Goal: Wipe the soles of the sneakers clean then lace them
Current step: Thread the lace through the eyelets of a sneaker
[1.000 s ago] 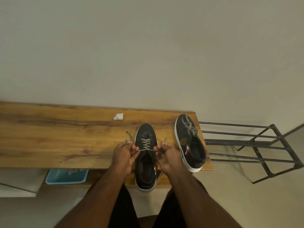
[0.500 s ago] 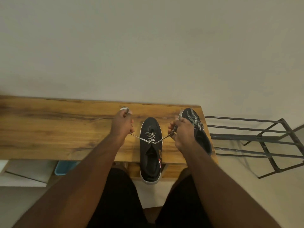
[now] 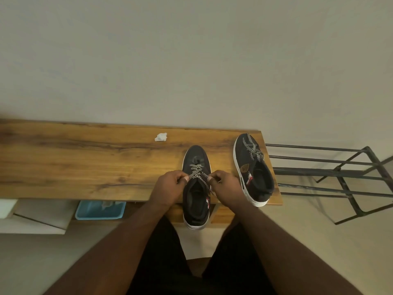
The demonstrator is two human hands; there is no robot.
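Both hands have come back in from that wide outward pull and now sit tight against the near sneaker (image 3: pixel 196 188). Left hand (image 3: pixel 169 188) on one side of the tongue opening, right hand (image 3: pixel 226 187) on the other, each with its fingers curled and pinching the black-and-white lace (image 3: pixel 196 172) right where it crosses over the eyelets. One loose lace end trails down across the shoe's opening toward the right hand. This sneaker stands upright on the wooden worktop (image 3: pixel 85 162), toe to the wall, heel hanging past the near edge. Its partner, the second sneaker (image 3: pixel 253 169), sits just to the right by the worktop's end, already laced. A crumpled white tissue (image 3: pixel 161 137) lies farther back. A dark metal rack (image 3: pixel 340 173) stands off the right end, and a blue tray (image 3: pixel 100 209) shows below.
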